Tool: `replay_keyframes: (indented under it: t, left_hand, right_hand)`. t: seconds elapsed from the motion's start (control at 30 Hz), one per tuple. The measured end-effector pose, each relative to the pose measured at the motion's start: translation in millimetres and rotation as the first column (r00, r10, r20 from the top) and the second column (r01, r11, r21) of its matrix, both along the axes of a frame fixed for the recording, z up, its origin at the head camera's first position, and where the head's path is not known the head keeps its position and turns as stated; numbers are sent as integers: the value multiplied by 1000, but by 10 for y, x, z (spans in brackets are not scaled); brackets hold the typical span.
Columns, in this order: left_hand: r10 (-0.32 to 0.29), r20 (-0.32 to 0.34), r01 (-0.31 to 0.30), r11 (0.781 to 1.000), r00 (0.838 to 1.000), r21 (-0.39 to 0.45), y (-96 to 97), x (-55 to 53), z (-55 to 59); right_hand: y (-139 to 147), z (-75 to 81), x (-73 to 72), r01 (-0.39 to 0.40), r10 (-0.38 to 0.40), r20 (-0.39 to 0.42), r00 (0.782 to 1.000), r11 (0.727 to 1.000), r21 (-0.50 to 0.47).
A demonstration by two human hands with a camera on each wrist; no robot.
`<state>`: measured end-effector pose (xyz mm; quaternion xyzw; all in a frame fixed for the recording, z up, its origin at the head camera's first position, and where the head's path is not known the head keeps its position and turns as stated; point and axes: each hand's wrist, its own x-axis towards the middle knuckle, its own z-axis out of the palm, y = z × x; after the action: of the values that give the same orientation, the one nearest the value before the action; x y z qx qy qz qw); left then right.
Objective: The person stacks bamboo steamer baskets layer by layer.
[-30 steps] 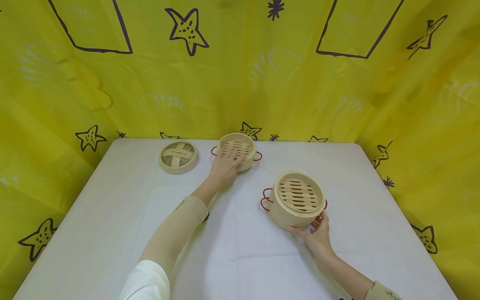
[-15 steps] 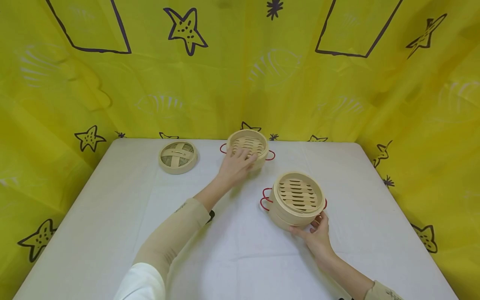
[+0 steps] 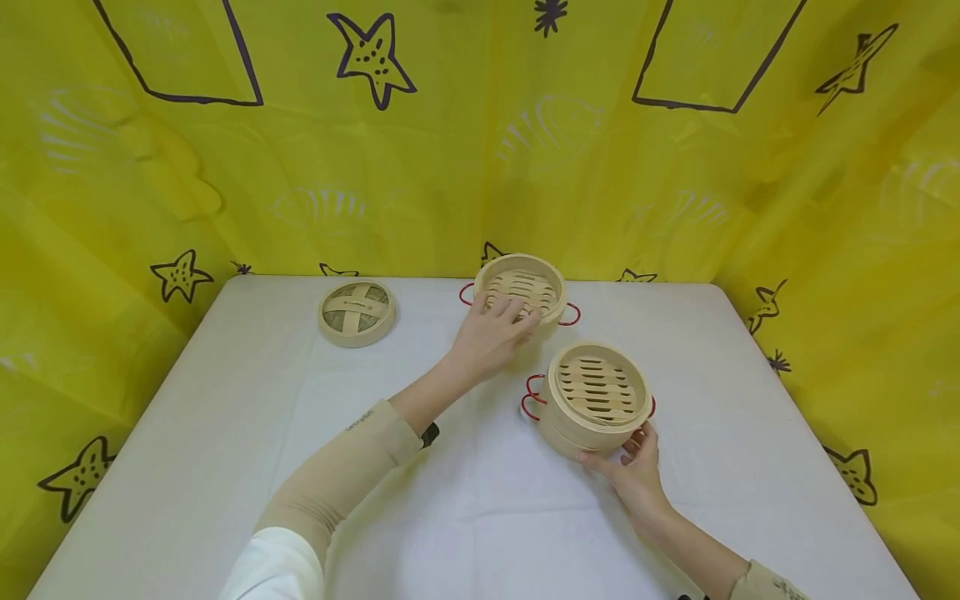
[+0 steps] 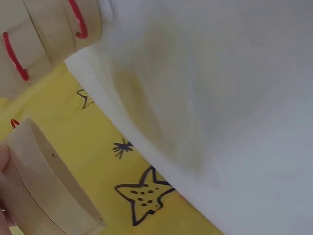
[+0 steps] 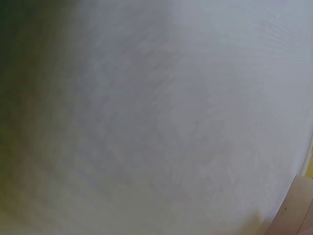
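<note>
In the head view my left hand [image 3: 491, 337] grips the near rim of a round bamboo steamer basket [image 3: 522, 287] with a slatted base and red side handles. That basket is at the back middle, and its wall [image 4: 46, 183] shows tilted in the left wrist view. My right hand [image 3: 633, 483] holds the lower near right side of two stacked steamer baskets [image 3: 596, 392], thumb in front. The stack [image 4: 46, 36] with its red handles also shows at the upper left of the left wrist view. Only a bit of basket wall [image 5: 293, 210] appears in the right wrist view.
A woven bamboo steamer lid [image 3: 356, 313] with a crossed strap lies at the back left of the white-covered table [image 3: 225, 433]. Behind the table hangs a yellow curtain [image 3: 450, 167] printed with starfish, and it also runs along both sides.
My left hand has carried its steamer basket to the right and slightly up in the head view, nearer the stack. The right hand and stack have stayed in place.
</note>
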<state>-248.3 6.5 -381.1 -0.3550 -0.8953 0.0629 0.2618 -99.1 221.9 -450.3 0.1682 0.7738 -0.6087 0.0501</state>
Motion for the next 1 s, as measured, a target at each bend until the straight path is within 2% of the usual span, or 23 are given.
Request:
replay_keyframes:
  t: [0.43,0.7,1.0]
  left_hand:
    - [-71,-57,72,997,996,20,132,188,167]
    - [-82,-51,82,997,995,-1,206,287,253]
    - [-109,-35,110,994,993,14,295,436,310]
  right_hand:
    - [-4,-1,-5,2,-2,-4,1000,1000,-5]
    - [-1,2,-6,0,0,-2,1000,1000,12]
    - [5,0,-8,0,0,2,1000,1000,9]
